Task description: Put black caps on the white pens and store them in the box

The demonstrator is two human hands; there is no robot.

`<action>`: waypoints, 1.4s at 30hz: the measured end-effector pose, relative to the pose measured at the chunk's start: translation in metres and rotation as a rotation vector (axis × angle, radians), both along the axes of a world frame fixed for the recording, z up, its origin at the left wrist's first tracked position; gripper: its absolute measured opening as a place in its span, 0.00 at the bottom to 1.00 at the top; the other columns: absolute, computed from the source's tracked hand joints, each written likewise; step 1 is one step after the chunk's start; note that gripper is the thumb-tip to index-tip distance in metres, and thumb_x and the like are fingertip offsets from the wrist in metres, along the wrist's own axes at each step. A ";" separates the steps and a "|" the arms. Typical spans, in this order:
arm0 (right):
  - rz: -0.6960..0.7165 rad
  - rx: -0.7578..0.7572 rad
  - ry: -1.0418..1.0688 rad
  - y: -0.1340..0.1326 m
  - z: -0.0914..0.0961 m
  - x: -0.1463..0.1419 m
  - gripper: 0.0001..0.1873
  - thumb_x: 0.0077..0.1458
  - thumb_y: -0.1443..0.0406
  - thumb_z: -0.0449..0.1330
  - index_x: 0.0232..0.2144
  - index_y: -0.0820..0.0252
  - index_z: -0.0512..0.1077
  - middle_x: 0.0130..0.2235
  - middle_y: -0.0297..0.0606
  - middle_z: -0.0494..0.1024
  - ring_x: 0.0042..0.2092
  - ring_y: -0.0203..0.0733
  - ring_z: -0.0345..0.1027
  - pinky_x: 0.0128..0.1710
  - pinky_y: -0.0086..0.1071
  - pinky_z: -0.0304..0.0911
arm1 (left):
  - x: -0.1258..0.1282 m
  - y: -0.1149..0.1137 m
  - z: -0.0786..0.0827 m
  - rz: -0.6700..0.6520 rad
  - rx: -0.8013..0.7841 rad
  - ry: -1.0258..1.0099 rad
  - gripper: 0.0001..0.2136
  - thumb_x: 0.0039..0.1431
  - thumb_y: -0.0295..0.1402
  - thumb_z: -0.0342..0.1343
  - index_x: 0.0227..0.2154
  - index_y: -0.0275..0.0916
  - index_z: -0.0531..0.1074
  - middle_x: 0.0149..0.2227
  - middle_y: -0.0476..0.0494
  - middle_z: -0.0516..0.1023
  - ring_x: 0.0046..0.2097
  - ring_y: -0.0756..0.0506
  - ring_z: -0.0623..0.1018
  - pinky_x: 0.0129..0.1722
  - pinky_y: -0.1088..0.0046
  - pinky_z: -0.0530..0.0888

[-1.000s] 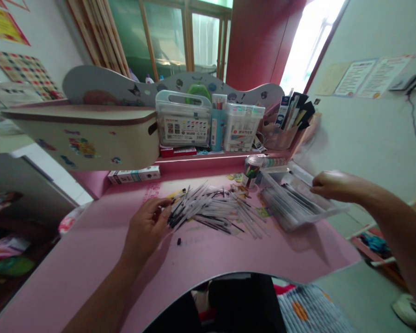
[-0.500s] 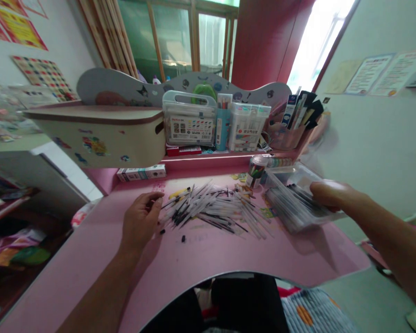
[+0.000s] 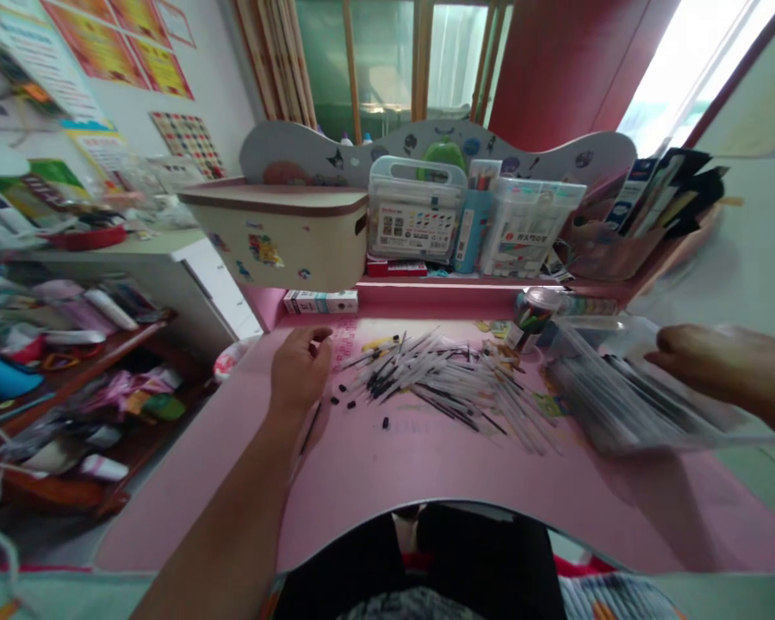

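Note:
A loose pile of thin pen refills (image 3: pixel 445 383) lies across the pink desk (image 3: pixel 426 469). My left hand (image 3: pixel 300 370) rests at the pile's left end with its fingers curled; a thin dark refill (image 3: pixel 309 428) runs out beneath the palm. A few small black caps (image 3: pixel 385 422) are scattered just right of that hand. My right hand (image 3: pixel 710 366), smeared by motion, grips the far side of a clear plastic tray (image 3: pixel 620 418) holding several refills at the desk's right edge.
A cream storage box (image 3: pixel 284 237), clear marker cases (image 3: pixel 417 211) and pen holders (image 3: pixel 652 215) line the raised shelf behind. A small can (image 3: pixel 530 312) and a flat carton (image 3: pixel 319 301) sit at the shelf's foot. A cluttered low shelf (image 3: pixel 71 362) stands left of the desk.
My left hand drew back left from the pile, leaving small caps behind it. The view swung left, and the tray with my right hand sits further right.

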State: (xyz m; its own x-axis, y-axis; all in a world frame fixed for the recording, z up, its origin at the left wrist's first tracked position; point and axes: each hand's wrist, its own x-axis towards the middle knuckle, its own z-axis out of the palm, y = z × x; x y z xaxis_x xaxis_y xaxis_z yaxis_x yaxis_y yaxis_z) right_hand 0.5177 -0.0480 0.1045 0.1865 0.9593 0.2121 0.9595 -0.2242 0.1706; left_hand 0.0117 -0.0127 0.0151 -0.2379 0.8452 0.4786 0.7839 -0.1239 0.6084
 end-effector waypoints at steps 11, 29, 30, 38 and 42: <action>0.801 -0.156 0.342 -0.020 -0.038 -0.220 0.09 0.60 0.63 0.58 0.27 0.56 0.74 0.24 0.38 0.76 0.26 0.40 0.65 0.27 0.33 0.47 | -0.020 0.010 -0.008 -0.067 -0.426 0.319 0.10 0.53 0.29 0.52 0.32 0.40 0.79 0.37 0.40 0.84 0.38 0.41 0.81 0.39 0.69 0.73; 0.684 0.494 0.766 0.020 -0.128 -0.227 0.15 0.50 0.74 0.50 0.37 0.63 0.74 0.36 0.43 0.75 0.39 0.46 0.68 0.41 0.37 0.61 | 0.003 0.005 -0.010 -0.297 -0.433 0.148 0.09 0.55 0.33 0.53 0.32 0.38 0.79 0.33 0.43 0.82 0.34 0.44 0.79 0.37 0.70 0.71; 0.665 0.506 0.763 0.022 -0.127 -0.225 0.15 0.49 0.74 0.50 0.36 0.62 0.75 0.36 0.43 0.74 0.39 0.46 0.67 0.42 0.38 0.61 | 0.007 0.003 -0.010 -0.333 -0.417 0.131 0.09 0.56 0.33 0.54 0.32 0.38 0.78 0.33 0.43 0.82 0.34 0.44 0.78 0.37 0.70 0.71; 0.668 0.491 0.743 0.022 -0.129 -0.230 0.12 0.54 0.73 0.52 0.33 0.63 0.75 0.35 0.42 0.73 0.41 0.47 0.67 0.44 0.38 0.61 | 0.050 -0.017 -0.024 -0.567 -0.098 0.269 0.10 0.55 0.32 0.61 0.40 0.37 0.79 0.43 0.38 0.77 0.46 0.40 0.75 0.48 0.62 0.72; 0.651 0.513 0.768 0.021 -0.127 -0.232 0.12 0.54 0.74 0.52 0.34 0.63 0.75 0.35 0.43 0.73 0.41 0.46 0.67 0.44 0.38 0.61 | 0.066 -0.019 -0.026 -0.519 -0.090 0.458 0.13 0.54 0.32 0.64 0.42 0.35 0.78 0.47 0.35 0.76 0.49 0.36 0.72 0.51 0.58 0.71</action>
